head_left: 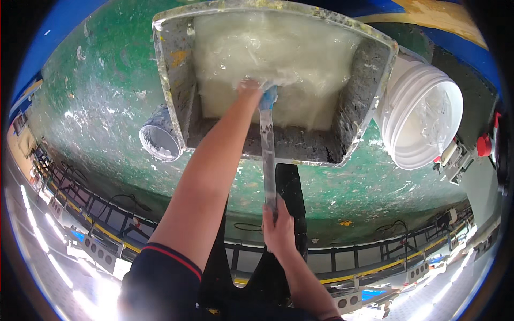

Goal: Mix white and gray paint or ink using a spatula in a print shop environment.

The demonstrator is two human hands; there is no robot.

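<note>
A grey, paint-stained tub (385, 64) holds pale, milky liquid (278, 48) with glints on its surface. My left hand (249, 89) reaches into the tub beside the blue head (269, 97) of a long tool, whose upper end has whitish wet material on it; this hand's fingers are hidden by the liquid and blur. A grey, translucent handle (267, 152) runs from that head over the tub's near rim. Lower down, my right hand (277, 219) is closed around the handle.
A scuffed green floor (96, 91) surrounds the tub. A small paint-smeared bucket (158, 136) sits left of it, a white bucket (401, 128) with clear plastic inside to the right. Beyond that are grey machinery (455, 166) and a red round part (484, 144).
</note>
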